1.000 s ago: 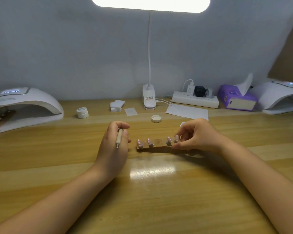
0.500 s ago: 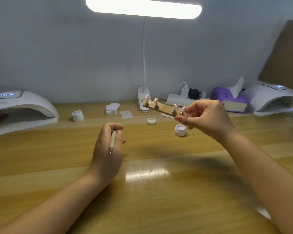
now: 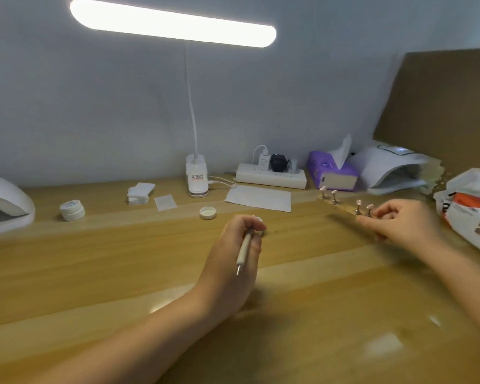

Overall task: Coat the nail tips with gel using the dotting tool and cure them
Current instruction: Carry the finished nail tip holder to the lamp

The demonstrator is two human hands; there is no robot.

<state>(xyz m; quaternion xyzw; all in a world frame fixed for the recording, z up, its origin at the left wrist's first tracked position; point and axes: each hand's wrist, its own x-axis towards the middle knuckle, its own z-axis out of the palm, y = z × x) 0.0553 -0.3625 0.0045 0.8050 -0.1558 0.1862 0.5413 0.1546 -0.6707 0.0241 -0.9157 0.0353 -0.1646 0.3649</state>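
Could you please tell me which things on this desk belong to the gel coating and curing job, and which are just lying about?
For the job:
- slim white dotting tool in the left hand
- wooden strip of nail tips in the right hand
- white dome curing lamp
- small white gel jar

Lying about:
- purple tissue box
- white power strip
- white paper sheet

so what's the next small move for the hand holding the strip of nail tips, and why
Probably carry the strip on toward the white curing lamp at the right and slide it into the opening. The right hand holds the strip by one end, off the table, with the tips already near the lamp's mouth. The left hand only grips the dotting tool, its tip away from the strip.
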